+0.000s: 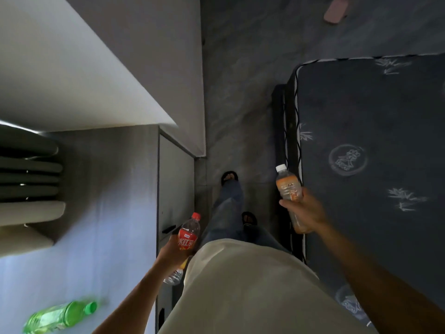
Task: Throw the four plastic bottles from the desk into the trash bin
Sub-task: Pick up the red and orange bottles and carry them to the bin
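Bottles are in both hands while the person stands between the desk and a dark mattress. The left hand is closed around a red-capped bottle, near the desk's right edge. The right hand is wrapped around the lower part of an orange-label bottle, its white cap pointing up, just beside the mattress edge. A green bottle lies on its side on the desk, near the bottom-left corner of the view. I cannot see the fourth bottle, and the trash bin is not visible either.

In my judgement, the first risk is that the green bottle is forgotten, or that it rolls off the desk edge because it is lying down. Both hands are full, so it cannot be taken now. The red-capped bottle is held low on its body, so it may slip. With the bin out of sight, a throw from here would probably miss.
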The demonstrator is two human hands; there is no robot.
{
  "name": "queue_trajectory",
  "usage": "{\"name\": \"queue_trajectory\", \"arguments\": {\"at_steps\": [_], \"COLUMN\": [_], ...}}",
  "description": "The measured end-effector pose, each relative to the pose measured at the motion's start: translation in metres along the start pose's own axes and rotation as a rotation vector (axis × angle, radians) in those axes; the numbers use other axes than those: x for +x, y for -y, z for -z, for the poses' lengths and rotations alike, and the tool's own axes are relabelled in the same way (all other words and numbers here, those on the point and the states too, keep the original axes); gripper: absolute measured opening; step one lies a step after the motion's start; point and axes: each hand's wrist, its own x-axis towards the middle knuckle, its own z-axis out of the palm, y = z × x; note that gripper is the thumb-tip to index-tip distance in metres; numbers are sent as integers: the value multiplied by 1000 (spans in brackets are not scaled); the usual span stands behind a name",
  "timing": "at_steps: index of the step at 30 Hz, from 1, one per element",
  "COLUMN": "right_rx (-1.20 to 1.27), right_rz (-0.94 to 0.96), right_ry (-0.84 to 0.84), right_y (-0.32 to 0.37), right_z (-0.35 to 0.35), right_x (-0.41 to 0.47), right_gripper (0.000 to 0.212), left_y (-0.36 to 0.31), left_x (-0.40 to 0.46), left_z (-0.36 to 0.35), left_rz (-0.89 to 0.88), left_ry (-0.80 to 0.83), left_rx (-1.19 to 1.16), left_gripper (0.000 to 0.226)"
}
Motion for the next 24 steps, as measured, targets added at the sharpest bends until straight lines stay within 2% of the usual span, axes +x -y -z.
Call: {"name": "queue_trajectory", "arguments": {"at_steps": [4,7,12,16,18,21,24], "right_rx": [-44,-136,-122,-86,-46,-45,-130], "right_rz": [-16,-62,-188,-248,-271,-317,-294], "right_ry": [31,16,-53,-17,10,11,23], "right_y": [34,50,62,65,70,81,110], "right_z": [12,23,40,63,76,98,123], "right_x": [37,59,75,90,103,135,175], "right_gripper": [50,47,54,44,30,24,33], "left_y": [-40,-85,-195,-281,-320,-368,-400], "left_x": [31,62,96,117,131,152,170], "left_z": [34,67,120,152,161,175,191], "left_rz": [11,-7,-85,-152,-179,-230,-196], "left_ry": [23,27,-10,-42,-20,-10,-38], "left_rx": [3,-7,-20,-76,-109,-88,-99], "left_gripper": [65,58,14,27,50,45,49]}}
